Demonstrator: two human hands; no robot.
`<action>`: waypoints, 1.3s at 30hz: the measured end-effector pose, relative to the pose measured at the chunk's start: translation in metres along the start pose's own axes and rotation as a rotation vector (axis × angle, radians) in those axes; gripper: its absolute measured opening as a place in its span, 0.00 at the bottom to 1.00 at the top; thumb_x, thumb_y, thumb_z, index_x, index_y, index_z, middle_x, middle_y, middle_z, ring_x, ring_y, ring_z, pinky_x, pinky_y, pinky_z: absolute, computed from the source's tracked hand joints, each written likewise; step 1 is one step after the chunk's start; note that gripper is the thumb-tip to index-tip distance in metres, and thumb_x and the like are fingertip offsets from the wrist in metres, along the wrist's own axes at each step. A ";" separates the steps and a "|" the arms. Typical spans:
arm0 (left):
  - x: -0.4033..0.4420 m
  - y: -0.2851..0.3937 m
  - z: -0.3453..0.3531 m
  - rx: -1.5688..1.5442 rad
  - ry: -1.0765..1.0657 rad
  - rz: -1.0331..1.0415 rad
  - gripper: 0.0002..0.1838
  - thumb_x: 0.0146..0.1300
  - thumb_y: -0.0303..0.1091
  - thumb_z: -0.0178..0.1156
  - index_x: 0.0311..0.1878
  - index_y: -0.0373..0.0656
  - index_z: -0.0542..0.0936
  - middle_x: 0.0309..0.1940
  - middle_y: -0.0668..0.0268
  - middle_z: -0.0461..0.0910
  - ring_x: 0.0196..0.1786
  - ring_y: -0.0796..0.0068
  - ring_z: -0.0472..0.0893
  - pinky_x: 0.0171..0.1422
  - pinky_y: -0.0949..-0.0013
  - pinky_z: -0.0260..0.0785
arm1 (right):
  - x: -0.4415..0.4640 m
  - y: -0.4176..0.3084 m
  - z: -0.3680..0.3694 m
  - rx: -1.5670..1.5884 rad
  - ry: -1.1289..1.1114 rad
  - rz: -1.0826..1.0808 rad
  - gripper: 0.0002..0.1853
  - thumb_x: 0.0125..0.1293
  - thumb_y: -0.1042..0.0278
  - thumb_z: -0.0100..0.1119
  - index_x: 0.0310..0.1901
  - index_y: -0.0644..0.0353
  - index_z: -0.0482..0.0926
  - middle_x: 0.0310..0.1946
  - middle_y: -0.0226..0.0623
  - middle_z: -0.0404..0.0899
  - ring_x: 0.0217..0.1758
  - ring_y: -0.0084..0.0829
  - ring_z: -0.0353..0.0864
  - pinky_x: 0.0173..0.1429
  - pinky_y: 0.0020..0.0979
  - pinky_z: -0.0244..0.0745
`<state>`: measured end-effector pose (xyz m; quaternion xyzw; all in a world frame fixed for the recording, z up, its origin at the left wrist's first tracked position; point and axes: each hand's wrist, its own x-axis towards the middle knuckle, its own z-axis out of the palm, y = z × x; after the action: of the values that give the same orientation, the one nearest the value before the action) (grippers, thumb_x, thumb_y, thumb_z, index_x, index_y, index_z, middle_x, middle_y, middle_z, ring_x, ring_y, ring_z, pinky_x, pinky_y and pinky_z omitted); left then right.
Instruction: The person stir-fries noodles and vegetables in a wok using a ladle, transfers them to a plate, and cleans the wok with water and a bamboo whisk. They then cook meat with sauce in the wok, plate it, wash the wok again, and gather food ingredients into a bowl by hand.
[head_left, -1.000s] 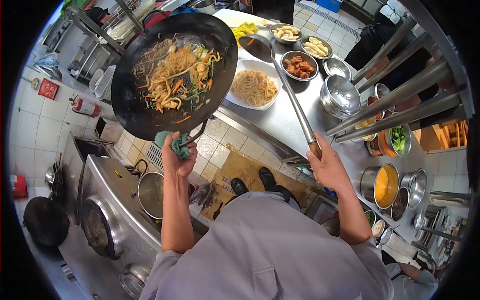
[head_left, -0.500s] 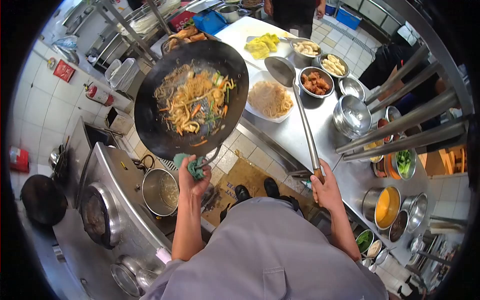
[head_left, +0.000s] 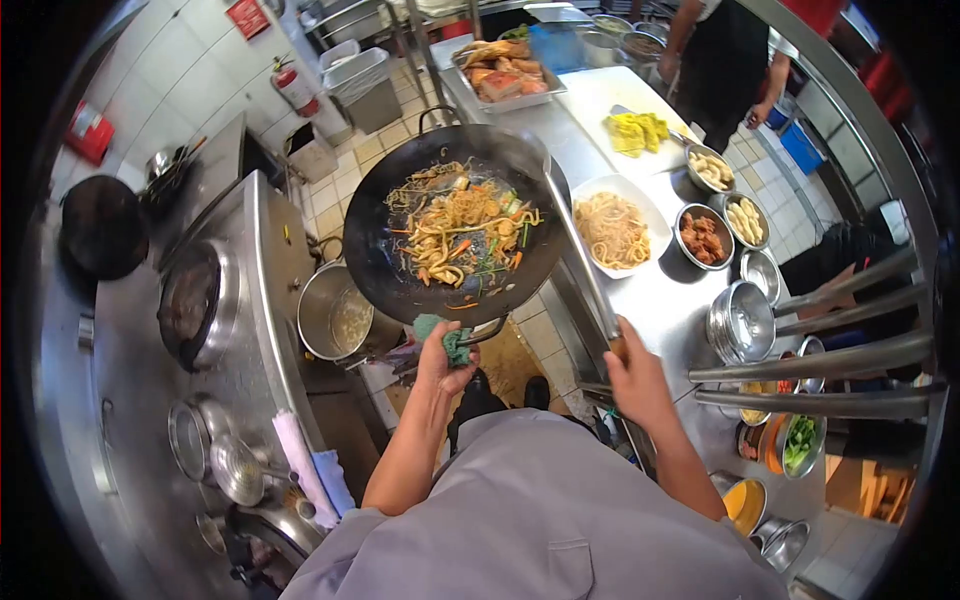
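Note:
My left hand (head_left: 440, 364) grips the near handle of a black wok (head_left: 372, 275) through a folded green cloth (head_left: 458, 346). Inside the wok lie fried noodles (head_left: 465, 235) mixed with carrot strips and green vegetable pieces. My right hand (head_left: 640, 376) is closed around the wooden grip of a long metal ladle (head_left: 580, 248). The ladle's shaft slants up to the wok's right rim, where its blurred head appears nearly edge-on; contact with the rim I cannot tell. On the counter just right of the wok stands a white bowl (head_left: 657, 240) holding more noodles.
The steel counter (head_left: 640, 300) carries several metal bowls, a cutting board (head_left: 590, 105) and a tray of meat (head_left: 510, 85). At left is the stove (head_left: 250, 330), with a stockpot (head_left: 325, 320) beside it. A rack's metal bars (head_left: 830, 372) cross the right side. Another person (head_left: 718, 65) stands beyond the counter.
The ladle's head has moved left from above the counter near the white bowl to the wok's right rim, and has turned edge-on. The whole view has shifted, with the surroundings further right.

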<state>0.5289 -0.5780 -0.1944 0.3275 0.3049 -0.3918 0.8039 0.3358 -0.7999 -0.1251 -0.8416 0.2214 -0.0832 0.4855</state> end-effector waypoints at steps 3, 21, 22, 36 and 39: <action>0.006 -0.007 -0.010 0.032 0.026 0.044 0.08 0.55 0.36 0.59 0.33 0.46 0.71 0.23 0.67 0.72 0.23 0.73 0.71 0.22 0.73 0.63 | 0.001 0.018 0.054 -0.458 0.021 -0.138 0.26 0.66 0.72 0.51 0.65 0.62 0.59 0.26 0.31 0.73 0.20 0.23 0.70 0.25 0.27 0.68; 0.011 0.025 -0.106 0.046 0.025 -0.096 0.08 0.59 0.39 0.56 0.36 0.47 0.71 0.26 0.65 0.73 0.25 0.70 0.72 0.22 0.70 0.65 | 0.001 -0.049 0.072 0.406 -0.585 0.523 0.28 0.68 0.70 0.49 0.69 0.50 0.58 0.17 0.22 0.62 0.12 0.13 0.58 0.14 0.19 0.53; 0.012 0.029 -0.110 0.048 0.020 -0.101 0.08 0.59 0.39 0.56 0.36 0.47 0.71 0.26 0.65 0.73 0.25 0.70 0.72 0.22 0.70 0.65 | 0.005 -0.053 0.066 0.336 -0.542 0.513 0.29 0.66 0.70 0.51 0.69 0.52 0.58 0.17 0.25 0.65 0.14 0.16 0.63 0.18 0.21 0.61; 0.000 0.066 -0.127 0.149 -0.032 -0.101 0.09 0.58 0.37 0.57 0.36 0.46 0.69 0.23 0.65 0.71 0.23 0.71 0.72 0.21 0.69 0.66 | 0.012 -0.097 0.095 0.120 -0.594 0.405 0.30 0.63 0.65 0.53 0.67 0.54 0.60 0.28 0.56 0.78 0.32 0.49 0.81 0.39 0.40 0.73; -0.001 0.071 -0.138 0.169 -0.042 -0.117 0.09 0.59 0.38 0.56 0.36 0.45 0.70 0.24 0.65 0.72 0.23 0.71 0.72 0.22 0.70 0.66 | 0.023 -0.067 0.119 -0.150 -0.238 0.014 0.30 0.63 0.65 0.53 0.68 0.51 0.60 0.28 0.54 0.79 0.33 0.48 0.81 0.40 0.43 0.73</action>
<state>0.5547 -0.4379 -0.2564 0.3675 0.2723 -0.4694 0.7553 0.4181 -0.6892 -0.1310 -0.8778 0.1737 0.0371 0.4448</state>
